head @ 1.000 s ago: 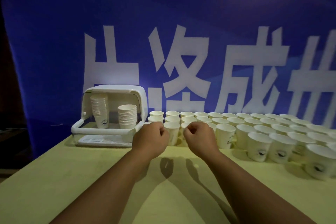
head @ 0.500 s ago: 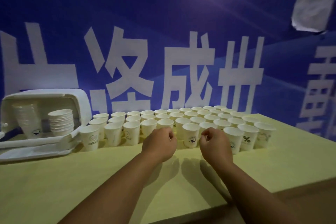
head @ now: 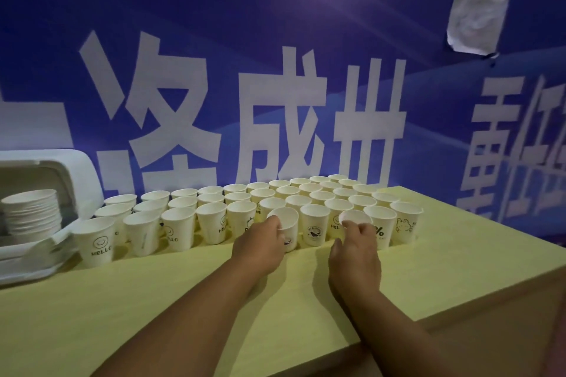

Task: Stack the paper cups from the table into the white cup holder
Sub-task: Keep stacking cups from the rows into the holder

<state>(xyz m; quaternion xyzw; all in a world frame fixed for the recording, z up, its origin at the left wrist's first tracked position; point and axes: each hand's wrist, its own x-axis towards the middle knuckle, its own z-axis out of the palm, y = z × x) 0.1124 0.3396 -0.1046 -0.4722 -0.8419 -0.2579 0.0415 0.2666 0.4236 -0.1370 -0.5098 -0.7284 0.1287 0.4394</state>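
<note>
Both hands have gone forward into the front row, left hand [head: 260, 246] curled round a tilted cup [head: 288, 219], right hand [head: 355, 251] pinching a second cup [head: 356, 217] by its rim, remaining rows [head: 306, 193] just beyond the fingertips, holder [head: 79, 174] far left of them: pick-up step, likely next nest the pair and carry left.

Matt paper cups [head: 179, 231] on a smooth yellow table [head: 153, 300].

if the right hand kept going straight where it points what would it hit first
The right hand pinches a front-row cup at its rim. Going straight on, it would likely drive that cup into the second-row cups just behind it; depth is hard to judge.
</note>
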